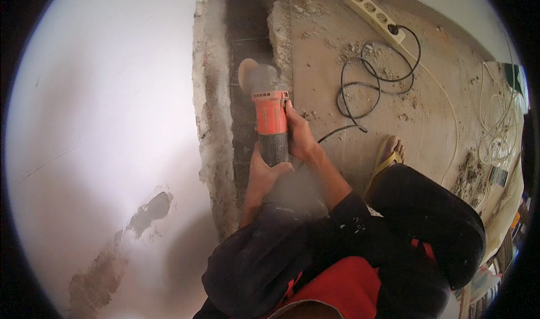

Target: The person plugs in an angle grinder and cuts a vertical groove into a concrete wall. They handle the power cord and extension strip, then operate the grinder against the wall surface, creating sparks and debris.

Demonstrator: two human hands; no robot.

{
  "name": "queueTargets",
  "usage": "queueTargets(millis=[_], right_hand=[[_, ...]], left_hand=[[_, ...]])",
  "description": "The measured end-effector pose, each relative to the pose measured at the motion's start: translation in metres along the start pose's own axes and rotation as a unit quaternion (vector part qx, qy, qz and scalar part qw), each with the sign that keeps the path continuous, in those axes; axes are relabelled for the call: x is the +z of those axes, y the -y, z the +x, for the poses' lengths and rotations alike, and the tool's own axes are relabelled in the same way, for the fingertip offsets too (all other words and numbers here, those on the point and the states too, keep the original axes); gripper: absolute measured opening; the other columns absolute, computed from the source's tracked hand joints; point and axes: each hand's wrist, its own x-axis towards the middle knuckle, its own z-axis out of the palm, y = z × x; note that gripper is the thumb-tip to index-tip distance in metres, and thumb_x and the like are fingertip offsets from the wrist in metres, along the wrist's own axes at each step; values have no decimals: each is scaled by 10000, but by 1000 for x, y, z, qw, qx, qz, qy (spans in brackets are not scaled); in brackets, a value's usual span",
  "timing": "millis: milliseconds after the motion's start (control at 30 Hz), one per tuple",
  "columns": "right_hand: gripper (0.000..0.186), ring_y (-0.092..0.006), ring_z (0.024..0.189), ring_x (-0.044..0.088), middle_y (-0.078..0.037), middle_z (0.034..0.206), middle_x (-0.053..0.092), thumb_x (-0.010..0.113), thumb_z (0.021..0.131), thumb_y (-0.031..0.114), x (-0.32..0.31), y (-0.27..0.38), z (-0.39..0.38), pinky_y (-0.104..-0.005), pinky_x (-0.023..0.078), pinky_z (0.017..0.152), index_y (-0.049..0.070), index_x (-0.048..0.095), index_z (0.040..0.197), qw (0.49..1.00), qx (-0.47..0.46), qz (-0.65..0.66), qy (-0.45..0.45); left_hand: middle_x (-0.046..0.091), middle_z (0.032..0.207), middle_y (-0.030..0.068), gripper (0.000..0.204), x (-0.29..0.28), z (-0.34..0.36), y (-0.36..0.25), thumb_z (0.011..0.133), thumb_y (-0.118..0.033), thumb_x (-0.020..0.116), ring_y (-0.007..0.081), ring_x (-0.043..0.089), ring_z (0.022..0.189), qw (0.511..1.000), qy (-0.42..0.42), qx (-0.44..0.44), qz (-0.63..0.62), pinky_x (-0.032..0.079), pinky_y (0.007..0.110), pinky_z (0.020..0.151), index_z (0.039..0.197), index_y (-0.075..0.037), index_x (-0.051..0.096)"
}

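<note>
Both my hands hold a red and black angle grinder [271, 115] with a round tan disc [246, 76] at its far left end. My left hand [263, 170] wraps the black rear of the body. Farther forward, my right hand [300, 130] grips the right side, its thumb or finger close to the red housing's upper edge. The disc hangs over a dark channel [243, 49] with rough, broken edges, between the white wall and the floor. Whether the disc touches anything is hard to tell. A hazy patch blurs the area below the grinder.
A cream power strip [368, 12] lies at the far right, with a looped black cable [360, 85] plugged in. Rubble [388, 60] and dust cover the floor. My sandalled foot [389, 153] stands right of my hands. Coiled white cable [498, 127] lies farther right. The wall [124, 94] bounds the left.
</note>
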Motion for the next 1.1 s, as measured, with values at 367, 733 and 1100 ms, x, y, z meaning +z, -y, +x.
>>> queueTargets(millis=[367, 733, 1100], right_hand=[[642, -298, 1108, 586, -209, 1219, 584, 281, 1010, 516, -31, 4, 4, -412, 446, 972, -12, 446, 1336, 997, -36, -64, 7], [661, -241, 993, 595, -195, 1098, 598, 668, 865, 417, -6, 16, -12, -367, 472, 885, -101, 444, 1208, 884, -204, -310, -284], [429, -193, 808, 623, -101, 972, 612, 635, 715, 49, -42, 78, -40, -326, 511, 729, -31, 520, 1120, 946, -190, -175, -195]], left_hand=[[582, 1010, 119, 695, 15, 8, 4, 657, -117, 766, 217, 583, 916, 996, -11, 55, 66, 468, 373, 848, 1240, 30, 418], [578, 1140, 258, 865, 35, 32, -9, 660, -144, 787, 406, 598, 1044, 944, -46, 18, 326, 469, 439, 911, 1355, 75, 321], [493, 1248, 264, 942, 83, 33, -23, 720, -228, 802, 403, 506, 1180, 966, 63, 139, 210, 411, 442, 984, 1420, 47, 234]])
